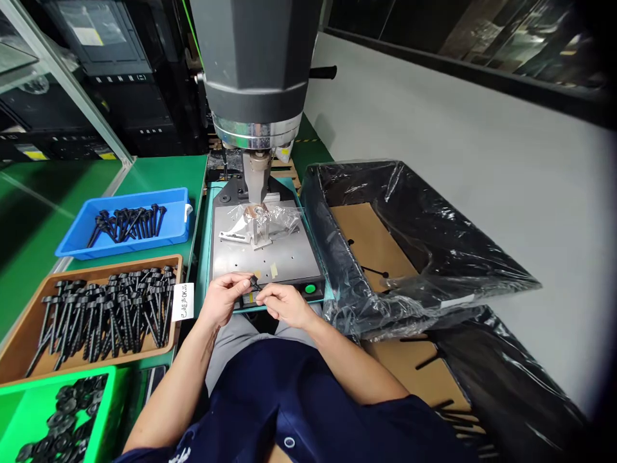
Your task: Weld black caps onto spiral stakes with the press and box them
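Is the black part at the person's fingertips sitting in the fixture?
No, the left hand holds the black part short of the fixture, clearly apart from it.

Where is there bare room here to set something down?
Bare patches: the green tabletop behind the blue tray, and the metal plate's front left, between fixture and left hand. Crowded: the plate's middle, with fixture and plastic film; the brown tray, packed with black rods; the front edge, where right hand and left meet at a black part.
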Motion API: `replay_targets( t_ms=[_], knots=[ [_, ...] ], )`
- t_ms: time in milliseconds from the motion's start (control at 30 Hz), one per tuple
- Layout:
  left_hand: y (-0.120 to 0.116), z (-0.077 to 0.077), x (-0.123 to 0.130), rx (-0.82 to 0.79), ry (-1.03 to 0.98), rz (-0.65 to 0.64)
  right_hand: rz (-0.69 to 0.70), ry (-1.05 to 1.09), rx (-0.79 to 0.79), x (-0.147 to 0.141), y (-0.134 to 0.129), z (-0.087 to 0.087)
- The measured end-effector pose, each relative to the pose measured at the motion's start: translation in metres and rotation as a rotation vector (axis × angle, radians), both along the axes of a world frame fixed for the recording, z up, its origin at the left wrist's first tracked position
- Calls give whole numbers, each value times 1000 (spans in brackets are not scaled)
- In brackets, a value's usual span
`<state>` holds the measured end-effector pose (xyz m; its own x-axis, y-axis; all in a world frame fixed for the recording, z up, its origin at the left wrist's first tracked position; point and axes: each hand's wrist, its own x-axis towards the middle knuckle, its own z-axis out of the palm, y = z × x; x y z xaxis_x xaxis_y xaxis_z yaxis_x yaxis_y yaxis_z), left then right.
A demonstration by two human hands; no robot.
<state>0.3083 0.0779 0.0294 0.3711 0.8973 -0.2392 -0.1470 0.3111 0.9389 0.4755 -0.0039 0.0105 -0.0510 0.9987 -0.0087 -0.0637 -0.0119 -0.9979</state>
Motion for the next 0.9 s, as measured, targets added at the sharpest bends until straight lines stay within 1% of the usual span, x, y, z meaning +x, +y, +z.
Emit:
replay_targets(
  t_ms=[67, 167, 233, 367, 433, 467, 500, 567, 633, 667, 700, 733, 800, 867, 900],
  knots=[
    [3, -3, -1, -6, 9, -21, -9, 3, -8, -2, 1, 0],
    [4, -8, 0, 31, 6, -30, -29, -16, -11, -5, 2, -2],
    [3, -10, 5, 72, -3, -35, -56, 46, -49, -8, 3, -3],
    [-4, -15, 20, 146, 7, -83, -170, 170, -70, -6, 9, -8],
    [-5, -19, 26, 218, 48, -96, -179, 194, -107, -1, 13, -12],
    [-3, -22, 27, 261, 81, -80, -176, 199, -135, 2, 14, -13],
    [1, -25, 28, 297, 119, -35, -183, 202, -161, 5, 15, -15],
    [14, -32, 25, 323, 171, 130, -218, 217, -192, 12, 17, -18],
    [35, -36, 20, 300, 166, 314, -262, 248, -198, 17, 18, -20],
    [46, -36, 18, 283, 142, 373, -270, 263, -202, 19, 19, -22],
    [57, -35, 16, 262, 110, 392, -268, 277, -209, 20, 20, -23],
    [67, -32, 15, 237, 77, 376, -259, 289, -219, 20, 22, -26],
    [83, -24, 16, 175, 26, 296, -230, 313, -239, 19, 26, -32],
    [91, -14, 17, 143, 0, 208, -188, 336, -258, 18, 33, -40],
    [93, -10, 18, 152, -6, 174, -163, 344, -265, 17, 36, -45]
  ],
)
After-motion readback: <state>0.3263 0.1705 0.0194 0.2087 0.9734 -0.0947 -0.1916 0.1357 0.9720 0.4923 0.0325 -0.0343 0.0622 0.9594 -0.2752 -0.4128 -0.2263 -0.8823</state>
